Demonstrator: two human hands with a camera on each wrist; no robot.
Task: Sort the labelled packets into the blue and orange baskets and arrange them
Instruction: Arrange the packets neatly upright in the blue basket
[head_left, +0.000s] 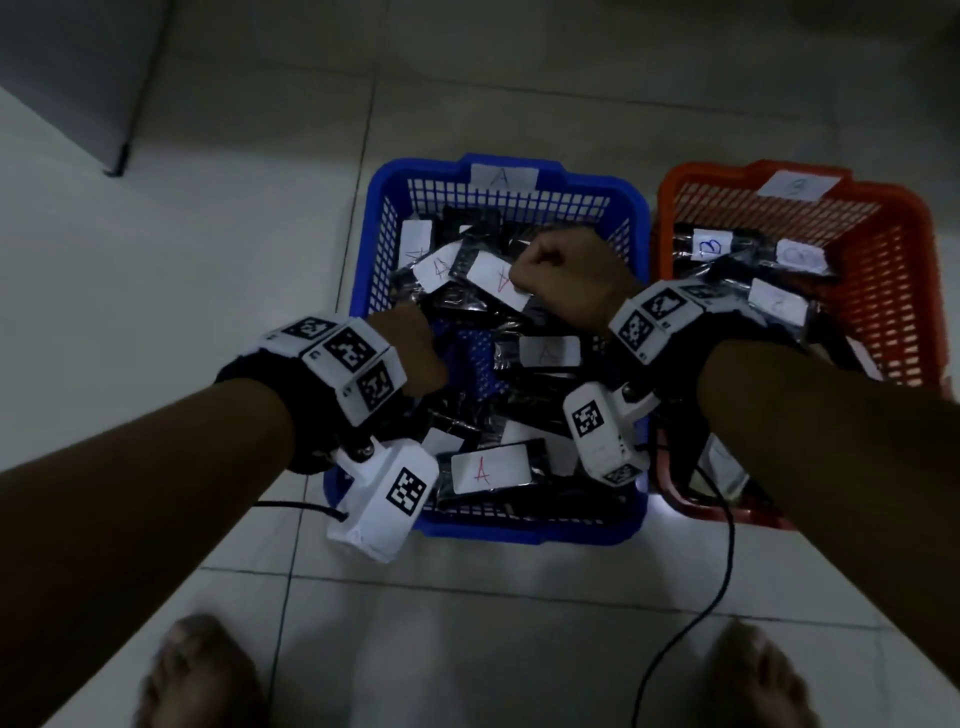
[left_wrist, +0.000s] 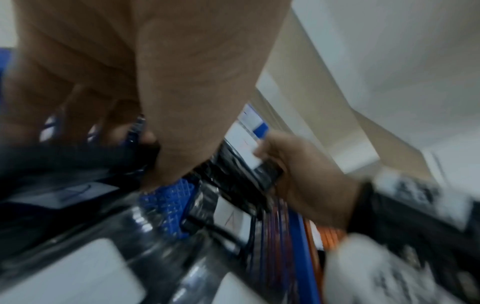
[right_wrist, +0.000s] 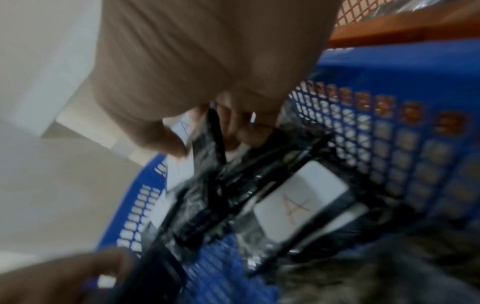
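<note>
Packets (head_left: 480, 470): black, each with a white label; those marked A lie heaped in the blue basket, those marked B in the orange basket.
Blue basket (head_left: 371, 228): on the tiled floor (head_left: 234, 249), tagged A on its far rim; touching the orange basket.
Orange basket (head_left: 904, 270): just right of the blue one, tagged B on its far rim.
Right hand (head_left: 566, 278): fingers curled, pinching an A packet (head_left: 496, 283) near the blue basket's far right corner.
Left hand (head_left: 415, 353): at the blue basket's left edge, fingers curled round a black packet (left_wrist: 83, 153).
Feet (head_left: 200, 675): bare, at the near edge of the view.
</note>
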